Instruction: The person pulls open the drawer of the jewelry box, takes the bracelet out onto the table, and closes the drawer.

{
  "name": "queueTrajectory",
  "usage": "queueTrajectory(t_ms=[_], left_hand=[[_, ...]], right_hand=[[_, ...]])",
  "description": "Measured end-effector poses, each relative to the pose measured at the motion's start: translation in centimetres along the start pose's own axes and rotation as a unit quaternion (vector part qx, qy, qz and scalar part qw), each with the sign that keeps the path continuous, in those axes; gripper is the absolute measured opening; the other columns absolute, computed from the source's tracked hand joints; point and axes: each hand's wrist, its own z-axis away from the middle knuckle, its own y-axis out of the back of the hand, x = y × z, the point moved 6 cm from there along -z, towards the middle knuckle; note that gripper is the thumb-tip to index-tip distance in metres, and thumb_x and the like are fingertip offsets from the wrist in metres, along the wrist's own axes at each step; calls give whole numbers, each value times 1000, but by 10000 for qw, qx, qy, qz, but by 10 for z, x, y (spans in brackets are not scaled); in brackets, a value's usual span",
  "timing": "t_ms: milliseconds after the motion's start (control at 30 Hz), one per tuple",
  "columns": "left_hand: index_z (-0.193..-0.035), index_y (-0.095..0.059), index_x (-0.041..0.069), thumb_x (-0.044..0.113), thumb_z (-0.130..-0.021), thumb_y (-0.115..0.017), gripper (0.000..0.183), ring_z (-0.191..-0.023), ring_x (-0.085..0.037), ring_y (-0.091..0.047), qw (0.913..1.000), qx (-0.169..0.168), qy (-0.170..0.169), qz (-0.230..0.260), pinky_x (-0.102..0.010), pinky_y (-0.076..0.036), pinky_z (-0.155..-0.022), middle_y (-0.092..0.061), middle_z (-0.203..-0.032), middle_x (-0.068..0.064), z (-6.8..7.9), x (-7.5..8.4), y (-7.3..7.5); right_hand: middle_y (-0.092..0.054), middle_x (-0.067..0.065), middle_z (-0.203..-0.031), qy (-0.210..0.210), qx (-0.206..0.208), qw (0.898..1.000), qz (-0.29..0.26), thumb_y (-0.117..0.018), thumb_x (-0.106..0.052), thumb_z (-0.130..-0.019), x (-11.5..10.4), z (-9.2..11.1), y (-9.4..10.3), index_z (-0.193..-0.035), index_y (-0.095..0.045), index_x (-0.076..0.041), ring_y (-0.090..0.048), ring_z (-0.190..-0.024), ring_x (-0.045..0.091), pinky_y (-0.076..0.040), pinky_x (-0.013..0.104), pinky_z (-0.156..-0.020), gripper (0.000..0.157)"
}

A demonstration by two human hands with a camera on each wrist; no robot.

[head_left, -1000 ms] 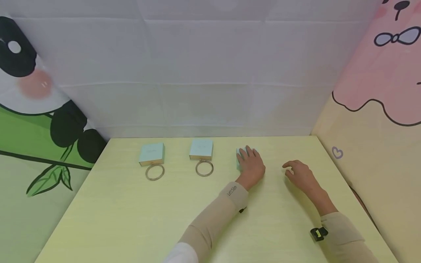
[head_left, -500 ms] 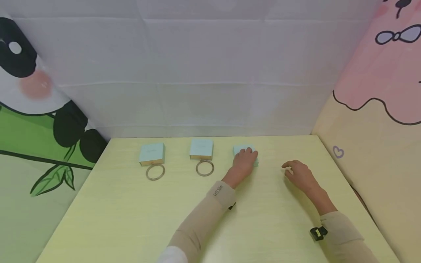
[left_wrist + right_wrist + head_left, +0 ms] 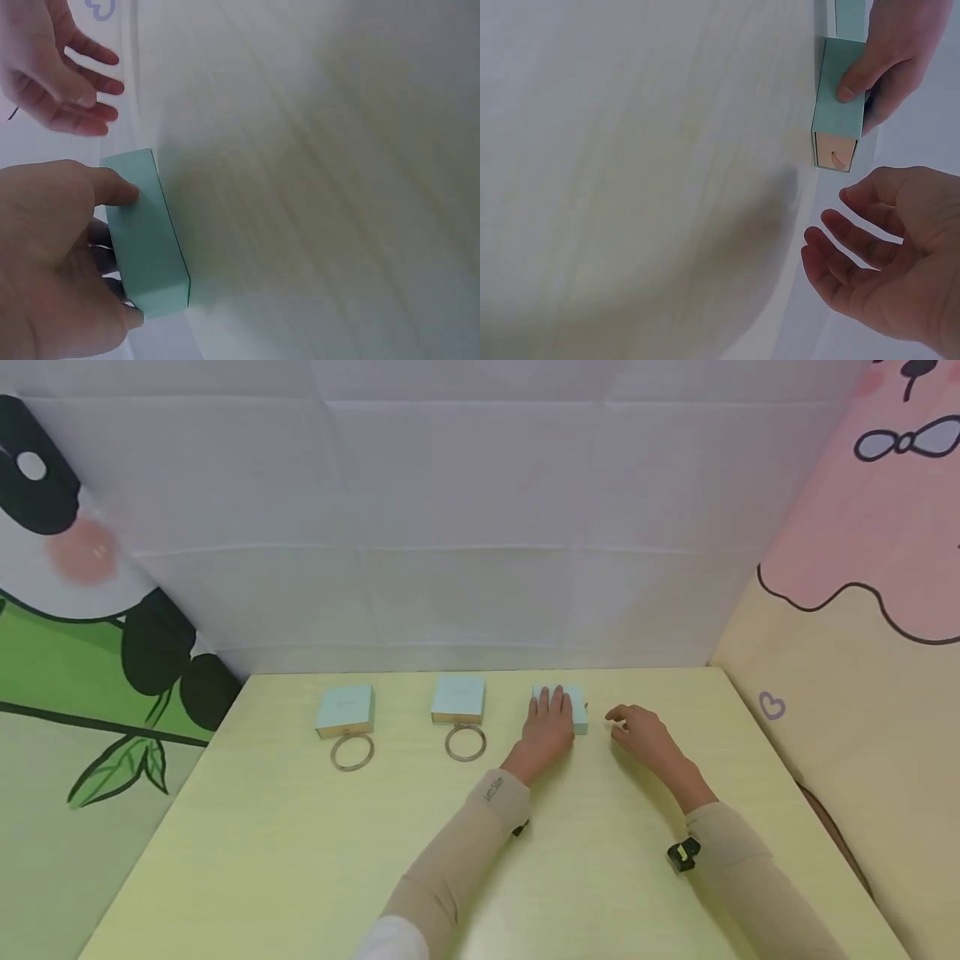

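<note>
At the right end of a row of light blue boxes, my left hand holds a small drawer box. Its fingers lie over the top, and the thumb presses the near side of the box in the left wrist view. A tan drawer end with a small pull tab faces right. My right hand hovers just right of that end, apart from the box, fingers loosely bent and holding nothing.
Two similar light blue boxes, a left one and a middle one, sit near the table's back edge. In front of each lies a ring-shaped bangle, the left bangle and the middle bangle. A white cloth wall stands behind.
The box under my left hand has turned so its drawer end faces right. My left hand has shifted left with it. My right hand has moved left, closer to the box.
</note>
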Motion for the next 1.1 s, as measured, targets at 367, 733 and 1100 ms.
queueTrajectory(t_ms=[367,733,1100], left_hand=[[-163,-6,4,23,-112,-20,56,-158,-27,-1,9977,-300,-182,-576,-42,-6,-127,-1,-171,-12,-6,-5,-17],[-163,-9,2,23,-113,-16,55,-157,-26,-6,9945,-192,-287,-988,-36,-10,-127,-5,-171,-14,-10,-3,-13],[-163,-5,3,19,-113,-15,54,-158,-26,-2,9957,-272,-212,-860,-37,-6,-126,0,-171,-14,-10,-4,-18]], right_hand=[[-66,29,-122,-4,-177,9998,-9,-54,-9,-104,-15,-59,-21,-126,-61,11,-62,-114,45,-52,54,-96,31],[-69,29,-113,-149,-67,9996,225,-55,-5,-102,-9,-68,-17,-112,-67,11,-65,-106,45,-54,53,-91,23],[-66,24,-100,-355,-280,9970,626,-49,-1,-102,12,-58,2,-106,-66,11,-50,-73,25,-45,35,-66,22]])
